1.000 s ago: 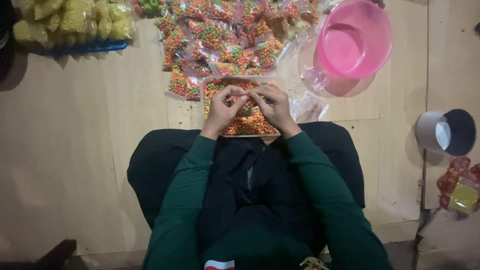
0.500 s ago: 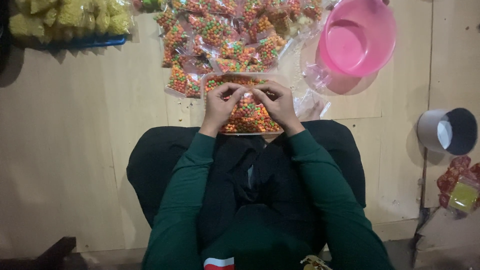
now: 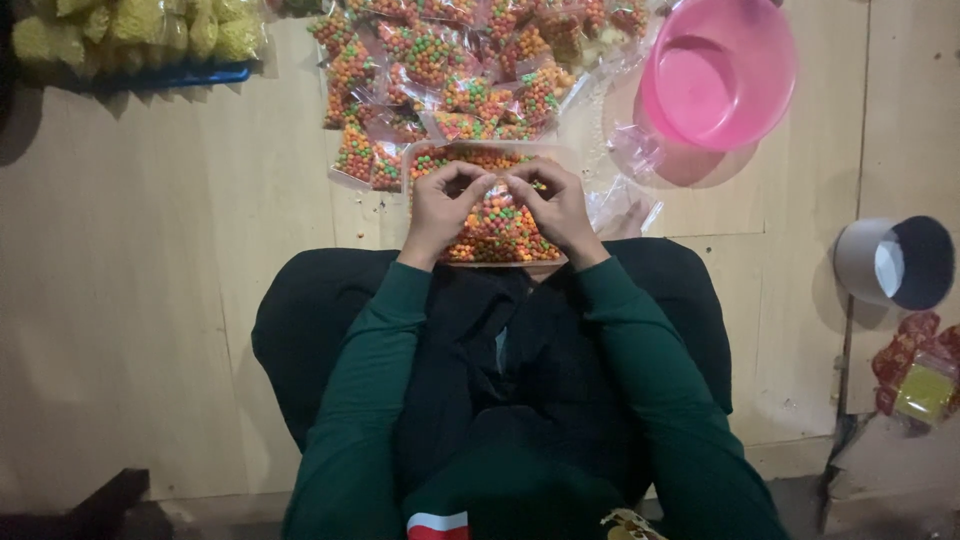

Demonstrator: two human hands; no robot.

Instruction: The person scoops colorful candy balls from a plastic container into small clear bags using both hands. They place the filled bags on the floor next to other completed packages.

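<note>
My left hand (image 3: pixel 442 206) and my right hand (image 3: pixel 553 205) meet fingertip to fingertip over a clear tray (image 3: pixel 424 157) heaped with small orange, green and red snack balls. Between the pinched fingers is something small and clear, probably a little plastic bag (image 3: pixel 497 183), though it is hard to make out. Both arms wear dark green sleeves. My legs in dark trousers are folded under the tray on the wooden floor.
Several filled packets of coloured balls (image 3: pixel 440 60) lie beyond the tray. A pink basin (image 3: pixel 722 70) sits at the upper right on clear plastic. Yellow snack bags (image 3: pixel 130 30) lie at the upper left. A grey cylinder (image 3: pixel 893 262) and red packets (image 3: pixel 915 362) are at the right.
The hands stay pinched together over the tray; only the fingers shift slightly. The view has drifted a little, nothing else has moved.
</note>
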